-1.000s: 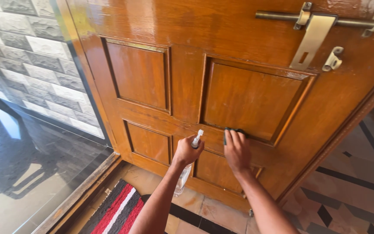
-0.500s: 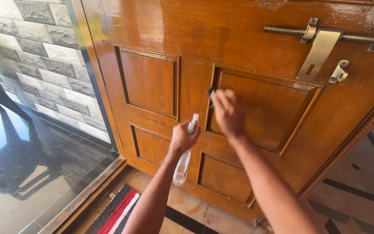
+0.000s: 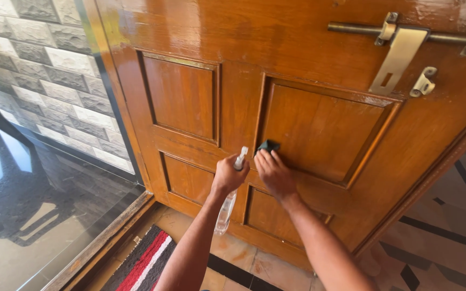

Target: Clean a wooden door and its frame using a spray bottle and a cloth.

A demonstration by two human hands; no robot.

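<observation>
A glossy brown wooden door with raised panels fills the view. My right hand presses a small dark cloth flat against the lower left corner of the door's right middle panel. My left hand grips a clear plastic spray bottle by its neck, white nozzle up, the body hanging down in front of the lower panels. The two hands are close together, almost touching.
A brass sliding bolt with hasp sits at the upper right of the door. A grey stone-tile wall and shiny dark floor lie to the left. A red, white and black striped mat lies at the threshold. Patterned floor tiles spread to the right.
My right hand with the cloth went up the left edge of the right panel, then came back down to its lower left corner. The left hand with the bottle stayed nearly still.
</observation>
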